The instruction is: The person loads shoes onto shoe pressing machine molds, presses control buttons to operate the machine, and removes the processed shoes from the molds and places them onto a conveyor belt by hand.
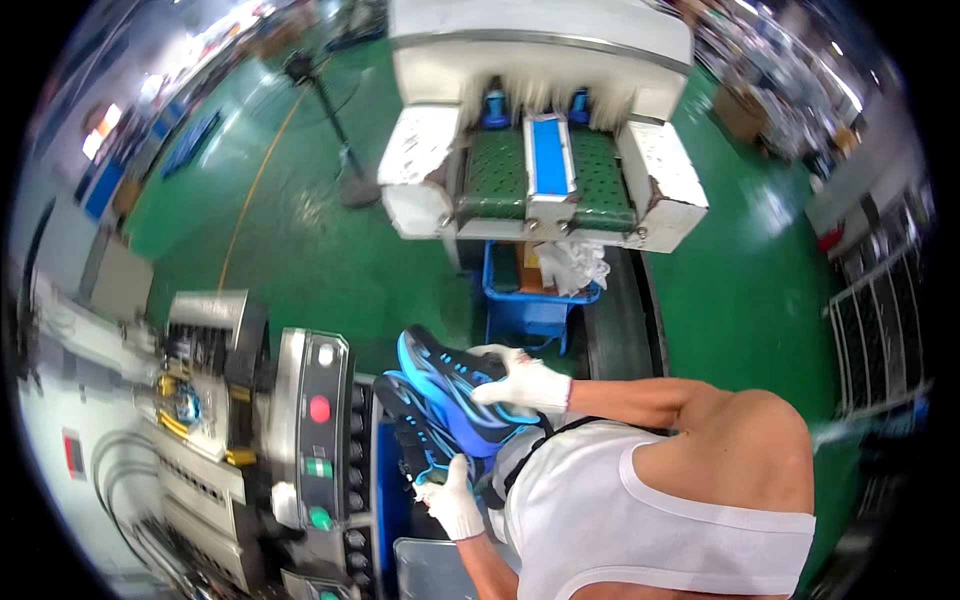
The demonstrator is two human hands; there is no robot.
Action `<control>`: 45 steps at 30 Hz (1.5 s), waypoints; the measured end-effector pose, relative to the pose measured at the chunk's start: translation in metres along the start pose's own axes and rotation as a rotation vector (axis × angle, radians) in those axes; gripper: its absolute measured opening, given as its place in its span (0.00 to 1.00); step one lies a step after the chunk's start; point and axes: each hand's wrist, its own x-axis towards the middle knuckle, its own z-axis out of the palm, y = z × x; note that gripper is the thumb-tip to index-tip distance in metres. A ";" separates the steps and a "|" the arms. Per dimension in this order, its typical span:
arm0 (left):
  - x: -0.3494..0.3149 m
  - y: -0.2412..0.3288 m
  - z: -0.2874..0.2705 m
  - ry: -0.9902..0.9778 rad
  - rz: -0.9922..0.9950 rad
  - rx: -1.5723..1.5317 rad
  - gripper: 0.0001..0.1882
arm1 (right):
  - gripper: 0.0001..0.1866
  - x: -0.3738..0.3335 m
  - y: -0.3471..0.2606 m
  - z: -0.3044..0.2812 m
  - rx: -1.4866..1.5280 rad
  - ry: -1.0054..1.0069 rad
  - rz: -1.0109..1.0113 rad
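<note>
Two black sneakers with bright blue soles and trim lie side by side between my hands, in front of my body. My right hand [525, 383], in a white glove, is closed around the upper sneaker [455, 370], with the fingers spread over its upper. The lower sneaker [415, 425] rests close against it. At its near end is my left hand [453, 502], also white-gloved, its thumb and fingers gripping that end. Part of each shoe is hidden by the other and by the gloves.
To the left stands a control panel [320, 410] with red and green buttons, beside a machine [195, 420]. Ahead is a white machine [545, 60] with green conveyor belts [600, 180]. A blue bin [530, 310] holds white crumpled material. A fan stand [355, 185] is on the green floor.
</note>
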 end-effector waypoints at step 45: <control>-0.456 -0.376 -0.090 1.107 -1.536 -0.034 0.36 | 0.34 0.059 0.021 0.133 -1.195 -1.102 -0.387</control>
